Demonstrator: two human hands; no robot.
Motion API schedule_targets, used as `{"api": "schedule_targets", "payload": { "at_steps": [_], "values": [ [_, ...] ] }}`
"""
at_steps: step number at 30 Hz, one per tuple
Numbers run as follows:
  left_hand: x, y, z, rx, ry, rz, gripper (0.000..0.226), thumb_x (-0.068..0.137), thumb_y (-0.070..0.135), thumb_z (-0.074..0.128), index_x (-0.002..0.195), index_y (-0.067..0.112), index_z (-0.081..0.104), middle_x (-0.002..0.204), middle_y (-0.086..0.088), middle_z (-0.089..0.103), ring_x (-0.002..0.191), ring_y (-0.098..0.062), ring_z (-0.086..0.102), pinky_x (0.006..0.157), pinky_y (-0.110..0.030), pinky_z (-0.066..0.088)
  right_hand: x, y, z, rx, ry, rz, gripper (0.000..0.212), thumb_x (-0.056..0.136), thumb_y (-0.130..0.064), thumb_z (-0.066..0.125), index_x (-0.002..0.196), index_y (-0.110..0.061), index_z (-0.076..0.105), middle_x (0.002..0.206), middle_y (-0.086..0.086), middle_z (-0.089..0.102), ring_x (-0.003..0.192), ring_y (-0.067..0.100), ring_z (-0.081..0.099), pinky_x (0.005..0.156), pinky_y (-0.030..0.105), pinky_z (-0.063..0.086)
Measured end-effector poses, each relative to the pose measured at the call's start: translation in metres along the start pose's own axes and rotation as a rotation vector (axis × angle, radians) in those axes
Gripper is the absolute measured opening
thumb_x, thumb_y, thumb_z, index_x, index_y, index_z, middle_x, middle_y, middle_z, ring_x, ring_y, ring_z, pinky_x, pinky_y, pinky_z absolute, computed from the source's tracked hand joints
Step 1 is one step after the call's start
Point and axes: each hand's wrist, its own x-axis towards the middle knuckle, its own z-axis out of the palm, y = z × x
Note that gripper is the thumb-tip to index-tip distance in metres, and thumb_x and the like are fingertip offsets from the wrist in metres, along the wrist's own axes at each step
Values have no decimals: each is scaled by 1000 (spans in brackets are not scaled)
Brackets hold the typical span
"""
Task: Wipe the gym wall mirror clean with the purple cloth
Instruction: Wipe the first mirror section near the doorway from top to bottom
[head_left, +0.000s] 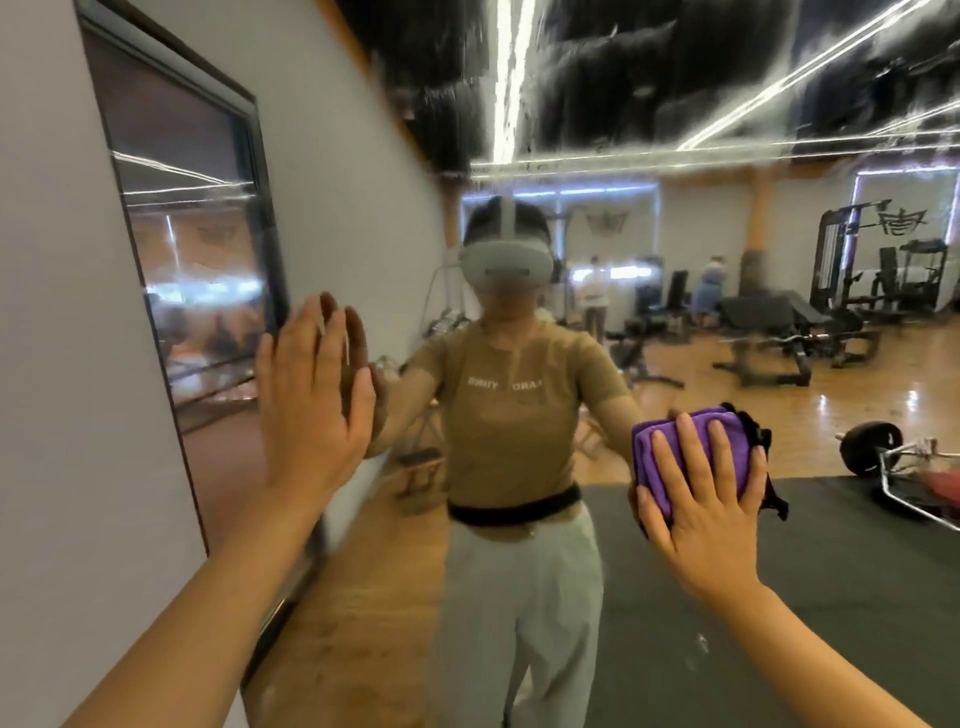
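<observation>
Head view: a person is standing at the large frameless gym wall mirror (675, 338), the right hand (706, 493) pressing a folded purple microfibre cloth (691, 447) flat against the glass with fingers spread over it, at about waist height of the reflected figure. The left hand (317, 400) is lying open, fingers straight and together, its palm seemingly bracing against the glass near the mirror's left edge, where it is meeting the grey painted wall (52, 364). A dark-framed glass panel (192, 260) is hanging on that wall just beyond the left hand.

The bare left palm on the glass is likely leaving fresh prints on the surface being cleaned, which would need a second pass. The cloth is being held only by flat pressure, not by a grip, so a quick stroke or a lighter push could be letting it slide out and drop to the wooden floor (363, 623). Streaky smears are showing across the upper mirror, though motion blur is making it hard to tell dirt from camera movement; that high area may be getting missed. A dark strap or loop (769, 478) is hanging from the cloth's far side and could be dragging across the glass.
</observation>
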Motion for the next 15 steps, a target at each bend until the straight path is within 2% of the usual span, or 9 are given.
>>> {"api": "schedule_targets", "payload": {
  "at_steps": [2,4,7,12,15],
  "values": [
    [-29,24,13,-37,-44,88,62,100,31,44,157,11,29,166,-12,18,155,-24,13,126,-49,7,-1,-1,1,-13,20,6,60,108,-51,25,162,-26,18,171,3,9,157,29,7,123,60,3],
    [-53,48,25,-65,-78,146,61,101,32,43,156,10,30,166,-12,18,155,-26,14,126,-47,4,1,0,1,-18,31,11,59,108,-50,26,162,-27,17,171,1,7,157,28,6,123,59,3],
    [-82,72,38,-78,-108,173,58,100,32,45,153,9,37,164,-14,23,154,-29,17,125,-49,7,1,-2,1,-19,29,21,60,108,-50,26,163,-29,14,171,-1,4,157,26,4,124,57,1],
    [-106,80,55,-50,-69,146,58,104,34,37,157,12,26,169,-6,8,156,-27,10,124,-55,13,-20,-6,4,-1,8,51,60,109,-50,24,163,-30,10,171,-2,3,157,26,4,124,56,3],
    [-107,78,63,-33,-35,160,58,104,34,36,157,11,27,169,-7,10,155,-29,12,123,-56,14,-60,-8,8,-11,-30,59,60,109,-50,23,163,-30,9,171,-2,3,157,26,3,123,55,5]
  ]
}}
